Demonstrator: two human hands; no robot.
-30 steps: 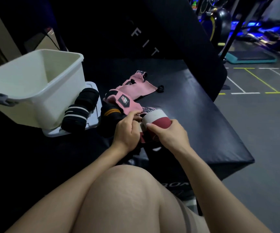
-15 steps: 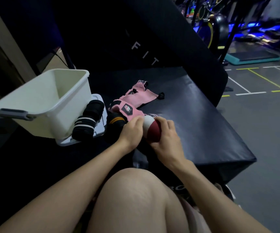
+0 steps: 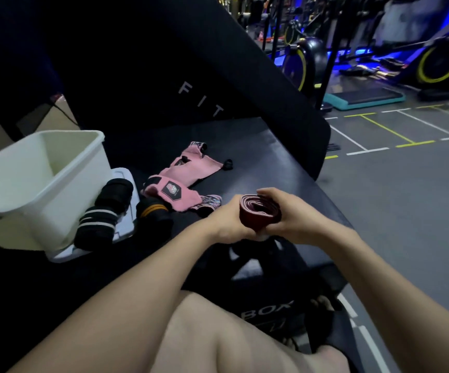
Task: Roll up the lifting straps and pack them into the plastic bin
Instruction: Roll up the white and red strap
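Maroon strap roll (image 3: 259, 215): wound into a flattened coil, spiral end facing up toward the camera; held clear of the black bench pad (image 3: 258, 157), between both hands. Layers look even, pale edge showing inside the coil.
Right hand (image 3: 290, 216): fingers curled over the far side of the roll, thumb side toward the camera; clamps the outer wrap, probably so the coil cannot spring loose.
Left hand (image 3: 230, 224): cupped against the near-left side of the roll, fingers wrapped underneath; likely bracing the coil and tucking the loose tail. Tail end itself hidden under the hands.
Stage: rolling appears finished or nearly so; roll not yet in the bin.
White plastic bin (image 3: 43, 181): well to the left of the hands, tilted with its open mouth toward the person, resting partly on its white lid (image 3: 122, 176); nothing visible in the part of the interior that shows. Tilt likely eases dropping rolls in.
Black striped wrap rolls (image 3: 105, 214): two dark bundles leaning against the bin's outer wall, on the lid; rolled but outside the bin.
Black roll with orange band (image 3: 153, 214): just right of the lid, on the pad.
Pink wrist wraps (image 3: 183, 179): lying flat and unrolled on the pad beyond the hands, apparently waiting their turn.
Next move, as judged: carry the roll left, keeping the squeeze until it sits inside the bin.
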